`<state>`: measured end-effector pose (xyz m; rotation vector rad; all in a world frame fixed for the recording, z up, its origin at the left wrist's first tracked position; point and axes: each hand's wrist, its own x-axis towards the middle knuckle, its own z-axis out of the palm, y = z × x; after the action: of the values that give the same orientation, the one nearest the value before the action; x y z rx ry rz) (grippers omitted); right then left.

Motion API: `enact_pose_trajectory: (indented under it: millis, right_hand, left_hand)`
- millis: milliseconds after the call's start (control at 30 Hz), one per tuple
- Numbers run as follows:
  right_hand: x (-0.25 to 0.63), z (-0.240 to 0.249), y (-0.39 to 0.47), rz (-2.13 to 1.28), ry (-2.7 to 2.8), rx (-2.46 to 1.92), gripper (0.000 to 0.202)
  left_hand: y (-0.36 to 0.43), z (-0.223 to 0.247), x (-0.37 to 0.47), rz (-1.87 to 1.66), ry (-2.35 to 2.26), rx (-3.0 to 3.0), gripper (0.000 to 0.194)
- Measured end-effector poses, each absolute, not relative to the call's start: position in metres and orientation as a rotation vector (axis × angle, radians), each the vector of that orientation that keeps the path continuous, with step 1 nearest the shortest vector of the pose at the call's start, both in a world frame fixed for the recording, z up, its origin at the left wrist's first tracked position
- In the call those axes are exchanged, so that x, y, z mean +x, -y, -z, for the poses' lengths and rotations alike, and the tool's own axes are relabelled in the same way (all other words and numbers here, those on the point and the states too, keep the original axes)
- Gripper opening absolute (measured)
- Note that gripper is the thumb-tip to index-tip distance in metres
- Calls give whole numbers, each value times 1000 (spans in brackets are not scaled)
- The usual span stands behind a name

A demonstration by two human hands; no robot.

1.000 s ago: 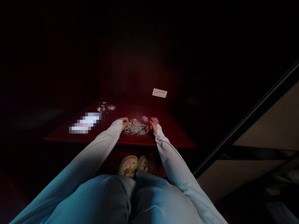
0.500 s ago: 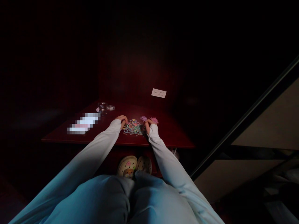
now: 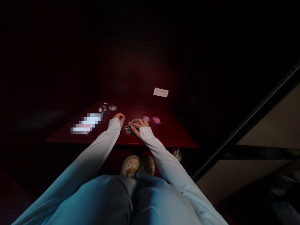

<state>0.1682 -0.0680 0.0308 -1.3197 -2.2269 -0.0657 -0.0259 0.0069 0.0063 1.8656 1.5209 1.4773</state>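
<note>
Small coloured elastic hair ties (image 3: 128, 130) lie in a pile on the dark red tabletop (image 3: 164, 137), mostly covered by my right hand (image 3: 139, 124). That hand reaches in from the right, thumb and fingertips drawn together at a pinkish tie in the pile. My left hand (image 3: 119, 118) rests just left of the pile, fingers curled together; whatever they hold is hidden. Past my right hand sit a small heap of purple hair ties (image 3: 146, 118) and a separate heap of pink hair ties (image 3: 156, 120).
A clear jar (image 3: 104, 107) and a round lid (image 3: 112, 107) stand at the back left. Nearer lies a bright blurred-out rectangle (image 3: 87, 123). A white socket plate (image 3: 161, 92) is on the back wall. Clogs (image 3: 130, 165) show below the table edge.
My right hand has moved left from the purple and pink heaps onto the mixed pile. My left hand has drawn slightly away from the pile. The view has shifted a little.
</note>
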Motion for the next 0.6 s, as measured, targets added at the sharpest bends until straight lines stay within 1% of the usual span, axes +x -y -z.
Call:
enact_pose_trajectory:
  millis: [100,200,333,600]
  right_hand:
    - [153,-36,74,154,2207,-1329,25]
    - [136,-46,76,233,2240,-1333,25]
    - [119,-55,73,304,2428,-1342,17]
    - [116,-39,73,369,2405,-1452,20]
  left_hand:
    - [-1,-10,-24,-1601,-1660,1710,11]
    - [3,-14,-20,-1606,-1671,1690,10]
    - [5,-17,-20,-1603,-1652,1687,12]
    - [4,-18,-20,-1553,-1516,1666,19]
